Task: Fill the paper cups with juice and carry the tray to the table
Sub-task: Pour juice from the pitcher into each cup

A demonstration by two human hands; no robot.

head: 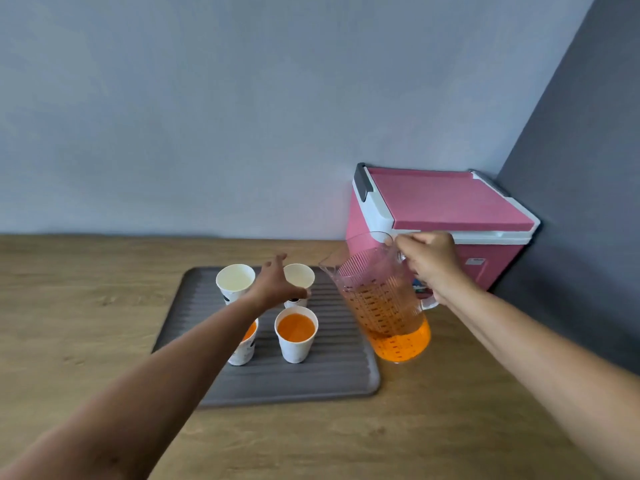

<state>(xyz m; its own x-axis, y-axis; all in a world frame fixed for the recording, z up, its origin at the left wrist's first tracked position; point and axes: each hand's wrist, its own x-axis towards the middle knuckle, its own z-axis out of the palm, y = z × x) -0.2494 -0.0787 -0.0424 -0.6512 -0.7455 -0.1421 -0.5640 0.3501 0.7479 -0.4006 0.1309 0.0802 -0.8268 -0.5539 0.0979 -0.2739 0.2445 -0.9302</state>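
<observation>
A grey ribbed tray (332,375) lies on the wooden counter with several white paper cups on it. The two near cups, one in front (296,334) and one partly behind my forearm (244,348), hold orange juice. Both far cups, the left one (235,282) and the right one (300,277), look empty. My left hand (277,285) reaches over the tray with fingers spread, right at the far right cup. My right hand (427,261) grips the handle of a clear pitcher (381,299), held above the counter just right of the tray, with orange juice in its bottom.
A pink and white cooler box (440,216) stands closed at the back right corner, behind the pitcher. A dark grey wall (581,202) borders the counter on the right. Bare wooden counter (86,323) lies left of the tray and in front of it.
</observation>
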